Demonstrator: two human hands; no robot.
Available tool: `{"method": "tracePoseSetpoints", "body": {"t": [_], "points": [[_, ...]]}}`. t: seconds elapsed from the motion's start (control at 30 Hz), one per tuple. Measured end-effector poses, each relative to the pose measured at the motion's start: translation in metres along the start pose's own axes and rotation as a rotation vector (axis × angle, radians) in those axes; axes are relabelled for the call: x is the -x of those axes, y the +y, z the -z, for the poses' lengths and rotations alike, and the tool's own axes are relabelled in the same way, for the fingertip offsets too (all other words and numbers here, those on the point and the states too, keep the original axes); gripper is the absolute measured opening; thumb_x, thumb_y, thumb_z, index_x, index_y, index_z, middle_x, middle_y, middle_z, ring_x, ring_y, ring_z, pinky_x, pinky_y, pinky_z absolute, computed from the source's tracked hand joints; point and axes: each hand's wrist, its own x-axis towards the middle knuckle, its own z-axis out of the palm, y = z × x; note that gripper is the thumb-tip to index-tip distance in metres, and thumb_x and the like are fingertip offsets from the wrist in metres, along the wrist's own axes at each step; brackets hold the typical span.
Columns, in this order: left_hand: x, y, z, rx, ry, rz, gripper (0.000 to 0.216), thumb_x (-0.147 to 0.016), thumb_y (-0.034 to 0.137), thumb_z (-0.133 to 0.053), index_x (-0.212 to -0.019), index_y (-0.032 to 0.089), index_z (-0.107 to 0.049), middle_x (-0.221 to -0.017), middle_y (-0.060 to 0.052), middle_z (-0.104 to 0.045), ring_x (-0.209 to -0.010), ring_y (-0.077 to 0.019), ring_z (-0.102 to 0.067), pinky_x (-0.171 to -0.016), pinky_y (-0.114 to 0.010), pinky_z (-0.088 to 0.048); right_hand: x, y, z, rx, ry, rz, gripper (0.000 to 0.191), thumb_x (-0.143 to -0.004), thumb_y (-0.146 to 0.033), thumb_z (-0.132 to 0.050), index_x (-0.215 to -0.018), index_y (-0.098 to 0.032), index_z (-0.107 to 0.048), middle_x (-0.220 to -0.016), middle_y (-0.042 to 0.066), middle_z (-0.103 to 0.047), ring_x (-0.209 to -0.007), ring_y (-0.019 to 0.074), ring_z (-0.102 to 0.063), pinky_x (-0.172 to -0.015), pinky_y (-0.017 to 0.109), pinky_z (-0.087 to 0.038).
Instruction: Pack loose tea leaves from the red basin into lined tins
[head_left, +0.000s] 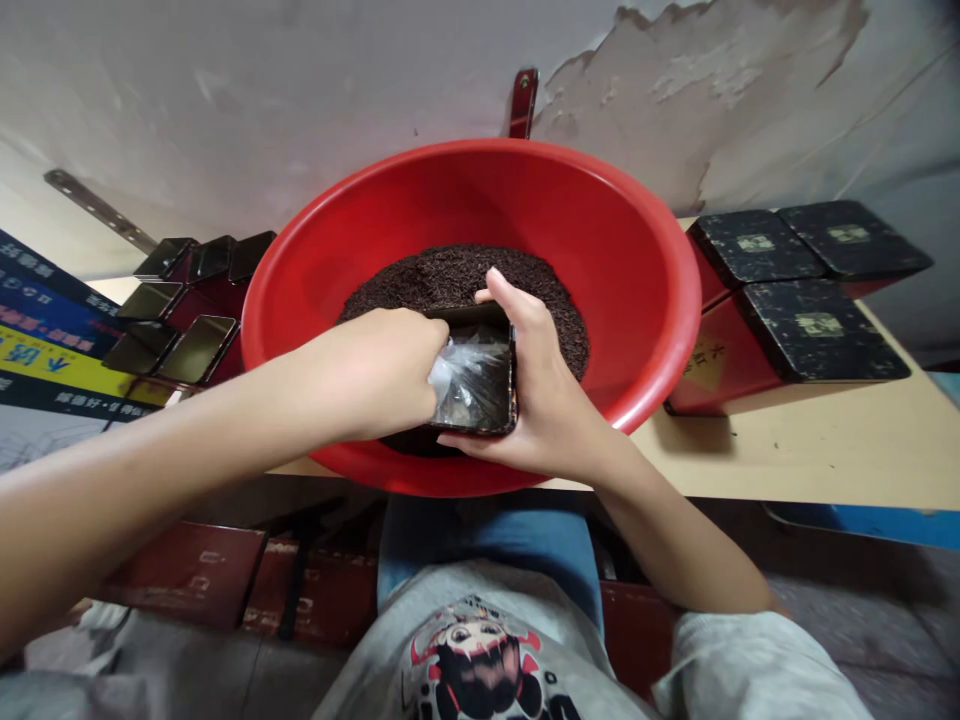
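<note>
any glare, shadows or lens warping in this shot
Head view: glare streaks the clear plastic in the held tin, sheen on the red basin; head view: a shadow on the tabletop by the right-hand tins; head view: those tins look stretched toward the frame edge, likely wide-angle distortion.

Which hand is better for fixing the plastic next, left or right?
Probably the left. The left hand is already at the plastic in the tin, while the right hand is busy holding the tin.
</note>
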Motion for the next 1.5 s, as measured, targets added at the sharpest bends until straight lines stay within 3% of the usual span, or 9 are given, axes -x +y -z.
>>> {"method": "tracePoseSetpoints", "body": {"t": [0.23, 0.43, 0.57, 0.77, 0.9, 1.0, 1.3, 1.4, 1.5], "points": [[0.005, -0.008, -0.028, 0.661, 0.183, -0.009, 0.043, -0.083, 0.031, -0.041, -0.123, 0.018, -0.045, -0.122, -0.009, -0.056, -0.104, -0.0221, -0.057, -0.084, -0.036, -0.049, 0.001, 0.014, 0.007, 0.018, 0.026, 0.034, 0.095, -0.059, -0.060, -0.071, -0.137, -0.026, -0.029, -0.134, 0.012, -0.034, -0.129, 0.0302, -0.031, -0.110, 0.050, -0.026], [0.014, -0.019, -0.038, 0.196, 0.399, -0.169, 0.031, -0.085, 0.023, -0.041, -0.098, 0.018, -0.069, -0.100, -0.006, -0.069, -0.096, -0.0212, -0.059, -0.086, -0.037, -0.045, 0.005, 0.018, 0.018, 0.039, -0.037, 0.025, 0.086, -0.058, -0.069, -0.066, -0.127, -0.023, -0.043, -0.128, 0.014, -0.034, -0.129, 0.0319, -0.031, -0.109, 0.050, -0.028], [0.004, -0.020, -0.028, 0.057, 0.306, -0.129, 0.017, -0.078, 0.026, -0.056, -0.075, 0.021, -0.073, -0.081, -0.003, -0.069, -0.077, -0.0181, -0.059, -0.073, -0.032, -0.044, 0.002, 0.013, 0.024, 0.007, -0.089, 0.004, 0.067, -0.074, -0.070, -0.047, -0.120, -0.022, -0.052, -0.125, 0.012, -0.037, -0.129, 0.0307, -0.031, -0.108, 0.051, -0.028], [0.002, -0.010, -0.022, -0.111, 0.334, -0.057, 0.015, -0.077, 0.028, -0.060, -0.078, 0.021, -0.073, -0.089, -0.006, -0.069, -0.088, -0.0227, -0.058, -0.076, -0.034, -0.042, -0.009, 0.001, 0.028, 0.142, -0.148, -0.020, 0.029, -0.086, -0.038, -0.047, -0.098, -0.022, -0.068, -0.127, 0.008, -0.044, -0.125, 0.0277, -0.038, -0.107, 0.050, -0.030], [0.006, -0.010, -0.023, -0.128, 0.294, -0.025, 0.019, -0.079, 0.029, -0.056, -0.083, 0.022, -0.073, -0.085, -0.005, -0.071, -0.086, -0.0229, -0.061, -0.077, -0.035, -0.044, -0.016, -0.001, 0.029, 0.281, -0.225, 0.152, 0.032, -0.083, -0.021, -0.043, -0.100, -0.026, -0.069, -0.129, 0.002, -0.052, -0.128, 0.0258, -0.038, -0.112, 0.054, -0.017], [0.007, -0.012, -0.024, -0.075, 0.258, 0.003, 0.023, -0.081, 0.027, -0.051, -0.087, 0.022, -0.072, -0.084, -0.004, -0.072, -0.079, -0.0212, -0.064, -0.072, -0.032, -0.046, -0.020, 0.000, 0.030, 0.280, -0.284, 0.251, 0.040, -0.080, -0.015, -0.038, -0.106, -0.027, -0.067, -0.116, -0.001, -0.064, -0.117, 0.0196, -0.052, -0.111, 0.049, -0.020], [0.018, -0.026, -0.042, 0.214, 0.408, -0.174, 0.035, -0.087, 0.034, -0.040, -0.110, 0.018, -0.060, -0.110, -0.006, -0.066, -0.101, -0.0202, -0.061, -0.089, -0.036, -0.046, -0.031, -0.010, 0.038, 0.395, -0.491, 0.198, 0.035, -0.088, -0.036, -0.042, -0.094, -0.019, -0.072, -0.094, 0.007, -0.072, -0.096, 0.0209, -0.063, -0.103, 0.046, -0.026], [0.020, -0.029, -0.057, 0.136, 0.530, -0.258, 0.044, -0.082, 0.043, -0.049, -0.115, 0.016, -0.058, -0.120, -0.010, -0.062, -0.115, -0.0256, -0.054, -0.104, -0.046, -0.035, -0.032, -0.011, 0.040, 0.428, -0.509, 0.186, 0.040, -0.086, -0.048, -0.046, -0.095, -0.019, -0.072, -0.088, 0.008, -0.072, -0.092, 0.0217, -0.063, -0.102, 0.047, -0.026], [0.019, -0.026, -0.065, 0.018, 0.495, -0.275, 0.045, -0.077, 0.035, -0.056, -0.117, 0.013, -0.058, -0.115, -0.012, -0.065, -0.111, -0.0268, -0.057, -0.105, -0.047, -0.034, -0.032, -0.014, 0.040, 0.455, -0.518, 0.174, 0.040, -0.081, -0.052, -0.052, -0.096, -0.020, -0.071, -0.084, 0.007, -0.072, -0.089, 0.0215, -0.063, -0.102, 0.047, -0.028]]}}
